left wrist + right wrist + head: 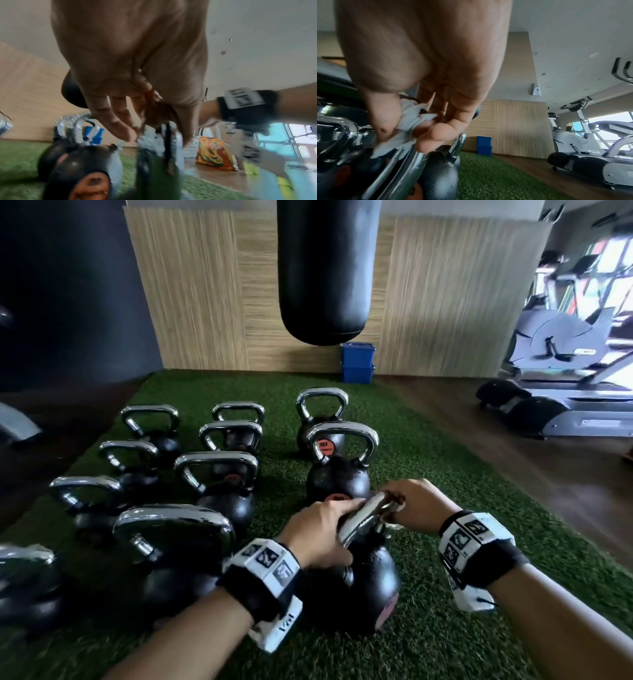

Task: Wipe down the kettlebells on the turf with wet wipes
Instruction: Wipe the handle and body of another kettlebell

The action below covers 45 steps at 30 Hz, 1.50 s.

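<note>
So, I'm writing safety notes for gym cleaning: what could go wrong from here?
The nearest kettlebell leans, steadied only by the left hand on its chrome handle; if that grip slips on damp metal, it could tip toward the kettlebell behind it or pinch fingers. The wet wipe, bunched small in the right hand, may miss parts of the handle.

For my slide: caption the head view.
Left hand steadies kettlebell handle while right hand wipes it.

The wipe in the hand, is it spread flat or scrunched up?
Scrunched: the wipe is bunched between the right hand's fingers against the chrome handle.
</note>
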Motion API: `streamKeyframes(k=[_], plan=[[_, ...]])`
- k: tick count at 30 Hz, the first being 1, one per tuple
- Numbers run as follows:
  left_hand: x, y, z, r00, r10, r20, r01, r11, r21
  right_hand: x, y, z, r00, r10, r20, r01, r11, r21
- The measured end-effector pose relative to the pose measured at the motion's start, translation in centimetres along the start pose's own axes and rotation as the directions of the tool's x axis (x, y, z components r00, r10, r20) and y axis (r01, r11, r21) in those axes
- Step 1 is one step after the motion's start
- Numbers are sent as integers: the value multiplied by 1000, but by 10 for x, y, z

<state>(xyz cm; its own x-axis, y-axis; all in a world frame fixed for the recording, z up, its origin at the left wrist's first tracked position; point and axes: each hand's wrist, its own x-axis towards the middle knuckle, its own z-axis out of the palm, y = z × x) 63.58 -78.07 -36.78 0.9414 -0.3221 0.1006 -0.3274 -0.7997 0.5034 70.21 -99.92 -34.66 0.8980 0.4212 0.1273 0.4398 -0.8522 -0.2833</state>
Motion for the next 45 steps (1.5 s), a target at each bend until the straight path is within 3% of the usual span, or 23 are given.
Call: streamKeyframes(k=[4, 9, 13, 17, 21, 27, 35, 38, 41, 45], plan=[[20, -14, -27, 980, 75, 184, -115, 969, 220, -31, 9, 0, 999, 48, -6, -49, 999, -16], [28, -15, -28, 963, 164, 213, -223, 930, 291, -56, 9, 5, 991, 116, -73, -116, 993, 6], [23, -21, -27, 969, 172, 177, -213, 945, 249, -56, 9, 4, 993, 107, -43, -107, 994, 13], [21, -21, -41, 963, 138, 231, -187, 960, 208, -48, 27, -16, 992, -8, 127, -3, 996, 88], [32, -22, -72, 964, 123, 238, -137, 990, 43, -18, 44, -56, 994, -110, 25, 104, 978, 183], [86, -37, -128, 987, -89, 135, 78, 994, 82, 60, 79, -90, 993, -116, 10, 111, 965, 236], [131, -52, -184, 924, -367, 106, 350, 925, 148, 134, 97, -97, 996, -73, 47, 50, 924, 380], [152, -70, -174, 889, -445, 109, 419, 886, 197, 161, 89, -87, 999, -24, 21, 15, 924, 383], [175, -100, -142, 825, -558, 88, 521, 811, 266, 182, 78, -72, 1000, 21, -10, -15, 910, 415], [208, -141, -79, 755, -636, 161, 616, 772, 156, 202, 73, -54, 997, 62, -51, -33, 896, 444]])
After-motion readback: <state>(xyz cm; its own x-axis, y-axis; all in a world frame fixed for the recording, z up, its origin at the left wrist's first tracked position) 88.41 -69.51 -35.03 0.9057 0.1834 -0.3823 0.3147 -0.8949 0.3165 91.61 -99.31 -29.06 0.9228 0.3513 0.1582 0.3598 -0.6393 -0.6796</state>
